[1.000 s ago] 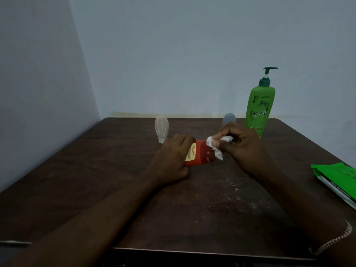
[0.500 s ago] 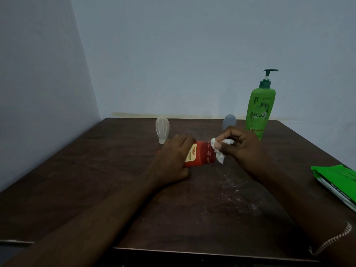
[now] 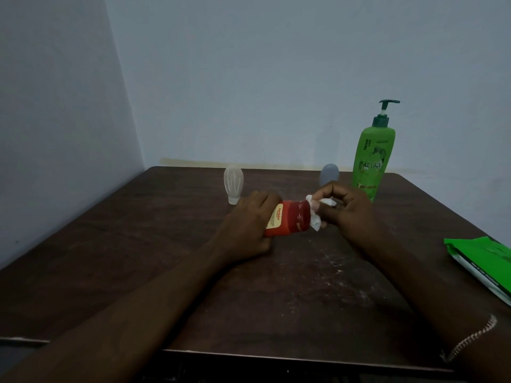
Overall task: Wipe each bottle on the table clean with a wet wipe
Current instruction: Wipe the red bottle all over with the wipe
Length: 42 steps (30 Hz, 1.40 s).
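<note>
So we've got the red bottle (image 3: 287,218) lying on its side near the middle of the table (image 3: 138,244), and it's our landmark for everything else. Our left hand (image 3: 246,225) has its grip wrapped round the bottle's left end, fingers curled over the top, holding it down. Our right hand (image 3: 348,211) sits right at the bottle's right end with its grip pinched tight on a scrunched white wipe (image 3: 318,214), which is pressed up against that end. Behind the bottle and a bit left stands a clear bottle (image 3: 233,183), upside down on its cap. Behind and right there's a grey bottle (image 3: 329,174), partly hidden by our right hand, and further right a tall green pump bottle (image 3: 373,161). Way off right of the bottle lies a green wipes pack (image 3: 484,261).
</note>
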Motion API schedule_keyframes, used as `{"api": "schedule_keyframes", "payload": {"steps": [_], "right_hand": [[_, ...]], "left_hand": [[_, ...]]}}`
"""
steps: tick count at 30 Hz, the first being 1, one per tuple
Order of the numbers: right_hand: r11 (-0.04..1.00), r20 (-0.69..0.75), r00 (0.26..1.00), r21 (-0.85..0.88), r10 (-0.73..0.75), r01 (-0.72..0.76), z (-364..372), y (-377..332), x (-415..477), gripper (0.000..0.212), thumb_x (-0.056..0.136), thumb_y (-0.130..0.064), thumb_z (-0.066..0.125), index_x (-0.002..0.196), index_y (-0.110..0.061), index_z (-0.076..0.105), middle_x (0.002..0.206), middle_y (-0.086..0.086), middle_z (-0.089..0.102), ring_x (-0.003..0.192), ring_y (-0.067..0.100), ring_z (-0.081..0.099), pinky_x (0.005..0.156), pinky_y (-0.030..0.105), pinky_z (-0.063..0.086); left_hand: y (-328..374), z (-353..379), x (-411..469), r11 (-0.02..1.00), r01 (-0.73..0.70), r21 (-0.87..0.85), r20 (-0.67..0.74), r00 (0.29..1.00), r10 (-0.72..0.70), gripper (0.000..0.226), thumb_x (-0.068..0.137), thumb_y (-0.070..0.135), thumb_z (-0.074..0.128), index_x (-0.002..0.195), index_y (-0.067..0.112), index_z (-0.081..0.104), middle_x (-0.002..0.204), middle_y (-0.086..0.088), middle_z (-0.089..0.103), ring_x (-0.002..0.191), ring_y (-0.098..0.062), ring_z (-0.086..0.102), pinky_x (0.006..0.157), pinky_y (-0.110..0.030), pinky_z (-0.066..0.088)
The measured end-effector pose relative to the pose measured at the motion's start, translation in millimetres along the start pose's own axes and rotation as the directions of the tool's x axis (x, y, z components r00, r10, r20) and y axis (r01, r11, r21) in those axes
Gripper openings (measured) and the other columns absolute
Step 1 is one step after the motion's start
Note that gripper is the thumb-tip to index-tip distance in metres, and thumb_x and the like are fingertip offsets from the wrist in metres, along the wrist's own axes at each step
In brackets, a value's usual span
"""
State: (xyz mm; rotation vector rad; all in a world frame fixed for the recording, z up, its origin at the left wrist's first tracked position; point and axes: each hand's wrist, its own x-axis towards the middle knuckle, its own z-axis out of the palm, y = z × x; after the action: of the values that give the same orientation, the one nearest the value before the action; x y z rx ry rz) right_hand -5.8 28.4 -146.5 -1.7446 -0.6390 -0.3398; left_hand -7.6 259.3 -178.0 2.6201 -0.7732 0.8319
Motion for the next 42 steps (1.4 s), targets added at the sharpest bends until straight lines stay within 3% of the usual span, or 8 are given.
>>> {"api": "schedule_keyframes", "payload": {"steps": [5, 8, 13, 17, 22, 26, 34, 42], "right_hand": [[0.994, -0.076, 0.994, 0.075, 0.082, -0.077, 0.0, 8.5, 2.2, 0.003, 0.084, -0.012, 0.073, 0.085, -0.01, 0.071, 0.077, 0.007, 0.073, 0.064, 0.023, 0.066, 0.061, 0.038, 0.058], [0.981, -0.078, 0.991, 0.169, 0.111, -0.096, 1.3, 9.1, 2.1, 0.005, 0.084, -0.007, 0.073, 0.088, -0.005, 0.071, 0.078, 0.012, 0.073, 0.066, 0.023, 0.067, 0.063, 0.034, 0.054], [0.985, -0.068, 0.996, 0.167, 0.058, -0.046, 7.6, -2.5, -1.4, 0.011, 0.085, -0.002, 0.071, 0.096, -0.002, 0.071, 0.083, 0.008, 0.075, 0.069, 0.017, 0.07, 0.063, 0.027, 0.057], [0.993, -0.073, 0.997, 0.119, -0.018, 0.027, 9.6, -6.5, -3.7, 0.013, 0.083, 0.005, 0.07, 0.093, -0.002, 0.074, 0.092, 0.011, 0.075, 0.084, 0.025, 0.073, 0.074, 0.033, 0.059], [0.972, -0.026, 0.973, -0.051, -0.231, 0.23, 16.6, -12.0, -7.1, 0.028, 0.078, 0.0, 0.078, 0.104, -0.007, 0.072, 0.107, 0.008, 0.068, 0.103, 0.017, 0.067, 0.088, 0.028, 0.054], [0.942, -0.019, 0.958, -0.193, -0.285, 0.276, 23.9, -18.1, -12.1, 0.026, 0.08, -0.014, 0.079, 0.105, -0.015, 0.07, 0.103, -0.003, 0.067, 0.096, 0.016, 0.068, 0.078, 0.034, 0.058], [0.717, 0.114, 0.866, -0.514, -0.487, 0.471, 27.5, -24.7, -17.3, 0.018, 0.085, -0.017, 0.072, 0.101, -0.009, 0.071, 0.1, 0.001, 0.068, 0.089, 0.01, 0.063, 0.069, 0.031, 0.056], [0.716, 0.097, 0.848, -0.491, -0.521, 0.496, 23.7, -28.2, -19.1, 0.007, 0.081, -0.006, 0.074, 0.087, -0.006, 0.072, 0.086, 0.002, 0.068, 0.074, 0.015, 0.064, 0.06, 0.036, 0.052]], "left_hand": [[14.0, -6.0, 6.2, 0.874, 0.219, -0.435, -0.1, 0.953, -0.288, 0.053, 0.083, 0.042, 0.077, 0.122, 0.04, 0.041, 0.112, 0.014, 0.054, 0.101, -0.003, 0.055, 0.087, -0.033, 0.053], [15.1, -15.3, 11.6, 0.451, 0.376, -0.809, 0.083, 0.834, -0.545, 0.053, 0.081, 0.044, 0.076, 0.122, 0.032, 0.044, 0.109, 0.008, 0.06, 0.1, -0.01, 0.061, 0.089, -0.036, 0.048], [2.5, -30.3, 9.6, -0.327, 0.247, -0.912, 0.388, 0.778, -0.495, 0.049, 0.079, 0.021, 0.066, 0.124, 0.013, 0.047, 0.104, -0.01, 0.057, 0.104, -0.028, 0.066, 0.095, -0.045, 0.051], [-4.1, -28.1, 10.9, -0.6, 0.16, -0.784, 0.487, 0.758, -0.435, 0.049, 0.087, 0.017, 0.066, 0.129, 0.014, 0.041, 0.134, -0.025, 0.05, 0.119, -0.05, 0.06, 0.1, -0.062, 0.047], [-13.1, -21.9, 10.3, -0.652, 0.15, -0.743, 0.538, 0.713, -0.449, 0.078, 0.085, 0.025, 0.073, 0.148, 0.014, 0.028, 0.141, -0.032, 0.045, 0.126, -0.053, 0.053, 0.099, -0.066, 0.047], [-4.6, -23.1, 11.1, -0.646, 0.167, -0.745, 0.557, 0.689, -0.464, 0.079, 0.086, 0.025, 0.07, 0.149, 0.009, 0.026, 0.136, -0.032, 0.048, 0.12, -0.05, 0.057, 0.078, -0.063, 0.057], [9.4, -21.1, 11.7, -0.627, 0.203, -0.752, 0.575, 0.668, -0.474, 0.086, 0.08, 0.023, 0.071, 0.151, 0.01, 0.024, 0.138, -0.031, 0.048, 0.117, -0.047, 0.059, 0.078, -0.062, 0.057], [3.5, -25.1, 10.9, -0.617, 0.17, -0.769, 0.557, 0.652, -0.514, 0.073, 0.094, 0.024, 0.064, 0.153, 0.013, 0.022, 0.134, -0.03, 0.046, 0.118, -0.05, 0.056, 0.078, -0.065, 0.055]]}}
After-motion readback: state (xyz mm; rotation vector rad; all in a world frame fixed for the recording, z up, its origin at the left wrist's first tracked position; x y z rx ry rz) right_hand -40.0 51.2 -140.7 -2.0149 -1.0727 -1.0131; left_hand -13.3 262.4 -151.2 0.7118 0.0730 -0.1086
